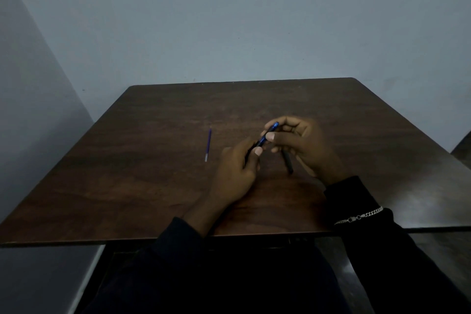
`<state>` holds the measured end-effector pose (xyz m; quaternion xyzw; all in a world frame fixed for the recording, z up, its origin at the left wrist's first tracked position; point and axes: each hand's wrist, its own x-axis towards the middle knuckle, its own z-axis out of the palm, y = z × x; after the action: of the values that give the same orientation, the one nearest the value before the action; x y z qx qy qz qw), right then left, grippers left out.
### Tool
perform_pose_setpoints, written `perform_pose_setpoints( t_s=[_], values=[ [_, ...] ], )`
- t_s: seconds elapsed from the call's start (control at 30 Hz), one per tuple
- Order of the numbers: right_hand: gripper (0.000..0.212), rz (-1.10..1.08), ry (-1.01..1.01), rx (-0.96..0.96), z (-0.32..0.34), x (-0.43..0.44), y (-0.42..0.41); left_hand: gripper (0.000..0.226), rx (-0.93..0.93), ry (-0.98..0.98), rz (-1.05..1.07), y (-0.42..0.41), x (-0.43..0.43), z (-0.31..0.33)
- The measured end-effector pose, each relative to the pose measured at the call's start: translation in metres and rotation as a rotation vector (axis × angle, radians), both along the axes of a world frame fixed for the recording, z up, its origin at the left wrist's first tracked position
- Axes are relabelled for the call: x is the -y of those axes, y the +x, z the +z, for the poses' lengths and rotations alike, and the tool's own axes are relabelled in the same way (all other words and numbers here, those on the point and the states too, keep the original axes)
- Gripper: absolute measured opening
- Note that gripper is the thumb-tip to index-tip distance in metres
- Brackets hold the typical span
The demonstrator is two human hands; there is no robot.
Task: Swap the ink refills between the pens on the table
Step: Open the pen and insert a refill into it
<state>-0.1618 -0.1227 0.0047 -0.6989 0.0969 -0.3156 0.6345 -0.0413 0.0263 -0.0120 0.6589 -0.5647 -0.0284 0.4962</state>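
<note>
Hands: left hand (237, 169) and right hand (302, 146) both pinch blue pen (268, 135), centre frame. Purple refill (208, 144) loose on counter (153, 186), left of them. Step: probably working its barrel; next needs steady twisting.

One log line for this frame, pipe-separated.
left hand, right hand: both grip blue pen | refill: loose on table, left of hands | black pen: below right hand, contact unclear

I had two pens, one blue pen (267, 135) and one black pen (288, 160), one loose refill (208, 144), one table (153, 160).
</note>
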Motion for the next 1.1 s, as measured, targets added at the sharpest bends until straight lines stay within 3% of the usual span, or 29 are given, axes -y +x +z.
perform_pose_setpoints(
  t_s=[0.5,0.77,0.93,1.1],
  values=[
    [0.020,-0.035,-0.120,-0.030,0.0002,-0.0028,-0.0041,0.017,0.056,-0.008,0.011,0.0037,0.0010,-0.0053],
    [0.007,-0.092,-0.219,-0.073,0.0004,-0.0025,-0.0011,0.018,0.113,-0.044,0.023,0.0052,0.0016,-0.0068],
    [0.034,-0.180,-0.358,-0.144,-0.0004,-0.0014,0.0028,0.023,0.176,-0.027,0.005,0.0050,0.0012,-0.0055],
    [0.074,-0.296,-0.478,-0.279,0.0079,0.0036,0.0054,0.015,0.142,-0.019,0.040,0.0037,0.0022,-0.0029]
  ],
)
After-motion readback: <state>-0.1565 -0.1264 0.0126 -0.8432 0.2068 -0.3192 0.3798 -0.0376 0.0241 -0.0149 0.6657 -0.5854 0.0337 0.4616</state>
